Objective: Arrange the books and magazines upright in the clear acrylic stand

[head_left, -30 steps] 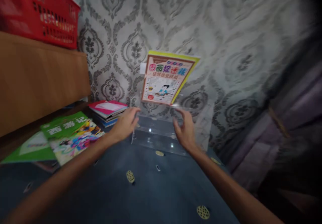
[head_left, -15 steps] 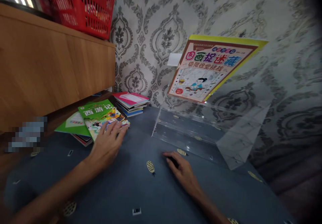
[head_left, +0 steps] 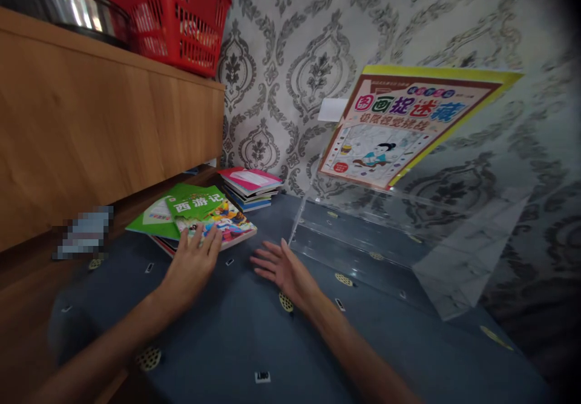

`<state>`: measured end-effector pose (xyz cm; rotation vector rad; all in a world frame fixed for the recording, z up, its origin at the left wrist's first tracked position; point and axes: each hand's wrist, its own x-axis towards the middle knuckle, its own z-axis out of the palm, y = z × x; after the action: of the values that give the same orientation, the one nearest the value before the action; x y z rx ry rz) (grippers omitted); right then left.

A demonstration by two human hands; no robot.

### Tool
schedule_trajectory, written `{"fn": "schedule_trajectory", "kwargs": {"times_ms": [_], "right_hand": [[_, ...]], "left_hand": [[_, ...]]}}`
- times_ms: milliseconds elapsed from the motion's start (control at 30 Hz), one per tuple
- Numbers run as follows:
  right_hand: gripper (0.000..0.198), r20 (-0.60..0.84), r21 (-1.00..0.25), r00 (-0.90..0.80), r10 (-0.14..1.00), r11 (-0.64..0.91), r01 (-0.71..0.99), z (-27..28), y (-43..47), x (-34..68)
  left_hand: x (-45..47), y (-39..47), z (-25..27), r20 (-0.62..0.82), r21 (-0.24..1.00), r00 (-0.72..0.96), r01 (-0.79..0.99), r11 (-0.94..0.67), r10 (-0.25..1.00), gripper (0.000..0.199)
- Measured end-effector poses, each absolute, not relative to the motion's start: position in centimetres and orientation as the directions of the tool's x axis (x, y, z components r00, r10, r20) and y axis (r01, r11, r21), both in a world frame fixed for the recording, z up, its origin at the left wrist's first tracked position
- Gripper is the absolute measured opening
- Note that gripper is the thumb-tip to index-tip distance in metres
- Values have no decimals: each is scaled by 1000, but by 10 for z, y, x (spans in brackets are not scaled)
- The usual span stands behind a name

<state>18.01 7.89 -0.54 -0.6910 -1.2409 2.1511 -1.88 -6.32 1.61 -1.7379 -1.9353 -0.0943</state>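
Note:
My left hand (head_left: 193, 264) rests with fingers stretched out on the front edge of a green picture book (head_left: 200, 203), which lies on top of a small pile of books. Under it a second green book (head_left: 152, 215) sticks out to the left. My right hand (head_left: 281, 271) hangs over the table between that pile and a clear acrylic rack (head_left: 363, 249), its fingers spread and holding nothing. A brown and yellow picture book (head_left: 390, 128) leans in the rack's upper tier.
Behind the green books is another stack topped by a pink book (head_left: 252, 178). A wooden cabinet (head_left: 109, 125) on the left carries a red plastic basket (head_left: 200, 25) and a metal basin (head_left: 86, 10). The dark blue tablecloth (head_left: 218, 343) covers the table; a patterned wall (head_left: 318, 46) stands behind.
My right hand has moved left toward the green books and its fingers have spread. The green picture book has turned slightly under my left hand. The view has shifted a little left.

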Motion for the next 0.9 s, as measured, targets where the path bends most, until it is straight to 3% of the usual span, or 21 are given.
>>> {"fn": "schedule_trajectory", "kwargs": {"times_ms": [100, 200, 267, 333, 500, 633, 733, 800, 900], "right_hand": [[57, -161, -799, -840, 518, -569, -198, 1, 83, 157], [56, -154, -784, -887, 436, -600, -159, 1, 80, 156], [44, -186, -794, -852, 489, -586, -163, -4, 76, 166], [37, -220, -820, -751, 622, -535, -202, -11, 73, 180], [53, -208, -902, -530, 822, -371, -221, -21, 59, 216], [56, -90, -980, -382, 920, -149, -128, -32, 59, 236], [55, 133, -983, -227, 965, 157, 91, -42, 67, 251], [49, 352, -866, -194, 915, 398, 303, -45, 69, 256], [38, 511, -623, -403, 760, 650, 436, -43, 63, 244]], "left_hand": [[-9, -88, -6, 530, -328, 165, 945, 21, 832, 58], [7, -119, -21, 541, -363, 384, 909, -204, 749, 54], [19, -137, -22, 514, -356, 504, 861, -362, 694, 49], [30, -150, -18, 472, -339, 584, 812, -476, 660, 44], [44, -156, -3, 335, -181, 654, 751, -635, 678, 44], [46, -140, 4, 187, 112, 654, 727, -677, 733, 53], [42, -112, 6, 115, 262, 610, 742, -617, 784, 56], [37, -84, 4, 87, 283, 529, 799, -530, 844, 51], [29, -39, -5, 83, 284, 385, 875, -392, 919, 47]]}}
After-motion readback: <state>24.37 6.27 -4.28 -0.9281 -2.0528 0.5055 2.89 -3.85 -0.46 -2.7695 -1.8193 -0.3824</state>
